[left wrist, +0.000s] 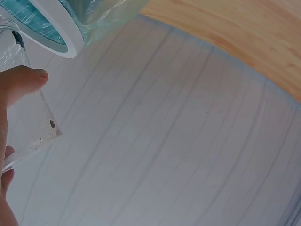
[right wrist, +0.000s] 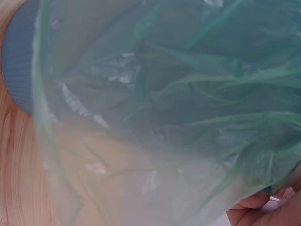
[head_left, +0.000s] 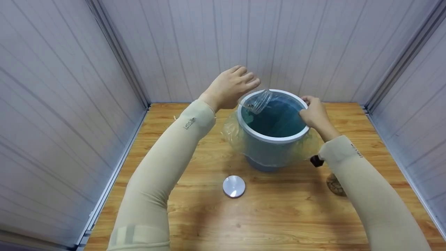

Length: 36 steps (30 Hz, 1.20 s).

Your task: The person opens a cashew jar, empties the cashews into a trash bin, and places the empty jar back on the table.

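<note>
My left hand (head_left: 232,87) holds a clear jar (head_left: 261,101) tipped over the left side of a grey-blue bin (head_left: 264,168), its mouth toward the inside. In the left wrist view, brown specks cling inside the clear jar (left wrist: 40,125) near its base, and my thumb lies along its side. A thin green bag (head_left: 275,153) lines the bin and hangs outside below the white rim (head_left: 275,140). My right hand (head_left: 315,113) grips the right side of that rim, thumb on the inner side. The bag (right wrist: 141,94) fills most of the right wrist view.
A round white lid (head_left: 233,186) lies on the wooden surface (head_left: 271,216) in front of the bin. Beside my right forearm are a small black object (head_left: 317,161) and a brown patterned round thing (head_left: 335,185), partly covered by the sleeve. Pale panel walls (head_left: 195,45) enclose the surface.
</note>
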Each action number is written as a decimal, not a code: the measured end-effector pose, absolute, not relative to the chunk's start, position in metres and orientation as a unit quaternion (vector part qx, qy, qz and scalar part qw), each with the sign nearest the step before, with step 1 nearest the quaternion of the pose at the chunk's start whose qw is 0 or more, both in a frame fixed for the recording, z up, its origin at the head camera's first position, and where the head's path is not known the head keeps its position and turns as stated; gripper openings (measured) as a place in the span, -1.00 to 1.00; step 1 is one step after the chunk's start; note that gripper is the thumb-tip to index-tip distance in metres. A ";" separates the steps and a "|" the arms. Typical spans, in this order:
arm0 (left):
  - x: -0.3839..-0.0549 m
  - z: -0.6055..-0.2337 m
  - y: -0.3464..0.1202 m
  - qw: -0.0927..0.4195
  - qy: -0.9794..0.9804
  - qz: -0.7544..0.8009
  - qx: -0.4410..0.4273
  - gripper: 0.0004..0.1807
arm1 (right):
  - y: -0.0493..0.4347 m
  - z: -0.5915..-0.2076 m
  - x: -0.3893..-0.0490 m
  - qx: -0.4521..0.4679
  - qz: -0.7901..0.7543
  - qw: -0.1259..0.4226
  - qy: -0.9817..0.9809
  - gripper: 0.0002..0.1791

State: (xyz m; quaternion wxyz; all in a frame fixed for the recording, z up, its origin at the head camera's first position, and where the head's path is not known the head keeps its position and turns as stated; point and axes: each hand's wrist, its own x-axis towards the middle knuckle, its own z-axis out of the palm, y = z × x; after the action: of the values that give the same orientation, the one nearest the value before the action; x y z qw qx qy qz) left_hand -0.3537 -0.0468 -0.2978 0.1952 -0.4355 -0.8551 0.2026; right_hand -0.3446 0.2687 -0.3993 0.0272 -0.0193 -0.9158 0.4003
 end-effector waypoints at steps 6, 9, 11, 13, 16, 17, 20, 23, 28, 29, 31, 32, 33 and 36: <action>-0.356 -0.304 -0.049 0.194 -0.867 0.142 -0.436 -0.26 | 0.271 -0.400 -0.344 -0.021 0.401 0.027 -0.915 -0.37; -0.357 -0.305 -0.050 0.200 -0.869 0.120 -0.436 -0.28 | 0.272 -0.400 -0.344 -0.021 0.403 0.027 -0.914 -0.37; -0.357 -0.306 -0.051 0.203 -0.869 0.112 -0.437 -0.28 | 0.272 -0.399 -0.344 -0.023 0.405 0.026 -0.914 -0.37; -0.357 -0.308 -0.052 0.203 -0.870 0.105 -0.436 -0.28 | 0.273 -0.399 -0.344 -0.026 0.406 0.024 -0.913 -0.37; -0.357 -0.310 -0.054 0.201 -0.875 0.093 -0.431 -0.27 | 0.272 -0.399 -0.343 -0.031 0.408 0.019 -0.912 -0.37; -0.357 -0.311 -0.055 0.200 -0.876 0.087 -0.429 -0.25 | 0.272 -0.398 -0.343 -0.032 0.410 0.017 -0.912 -0.37; -0.357 -0.314 -0.058 0.203 -0.880 0.073 -0.424 -0.23 | 0.272 -0.398 -0.342 -0.034 0.412 0.011 -0.910 -0.37; -0.356 -0.318 -0.062 0.210 -0.881 0.057 -0.420 -0.23 | 0.271 -0.397 -0.342 -0.034 0.414 0.008 -0.910 -0.37; -0.356 -0.323 -0.069 0.222 -0.882 0.043 -0.413 -0.23 | 0.269 -0.398 -0.343 -0.032 0.414 0.007 -0.910 -0.37; -0.356 -0.324 -0.070 0.225 -0.882 0.042 -0.412 -0.23 | 0.269 -0.398 -0.342 -0.032 0.412 0.007 -0.910 -0.37; -0.356 -0.325 -0.071 0.227 -0.883 0.041 -0.409 -0.22 | 0.270 -0.399 -0.342 -0.031 0.408 0.011 -0.912 -0.37; -0.357 -0.325 -0.072 0.227 -0.883 0.040 -0.408 -0.21 | 0.270 -0.399 -0.342 -0.031 0.408 0.012 -0.912 -0.37; -0.357 -0.325 -0.073 0.227 -0.884 0.038 -0.406 -0.21 | 0.270 -0.399 -0.342 -0.032 0.408 0.013 -0.912 -0.37; -0.357 -0.327 -0.075 0.225 -0.888 0.029 -0.401 -0.18 | 0.271 -0.398 -0.342 -0.032 0.410 0.014 -0.912 -0.37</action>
State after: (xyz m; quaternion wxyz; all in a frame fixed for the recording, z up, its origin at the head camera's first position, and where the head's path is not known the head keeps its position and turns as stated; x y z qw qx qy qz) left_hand -0.3566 -0.0749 -0.3267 0.2251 -0.4009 -0.8876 0.0285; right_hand -0.3417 0.2710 -0.3979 0.0140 -0.0321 -0.9116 0.4095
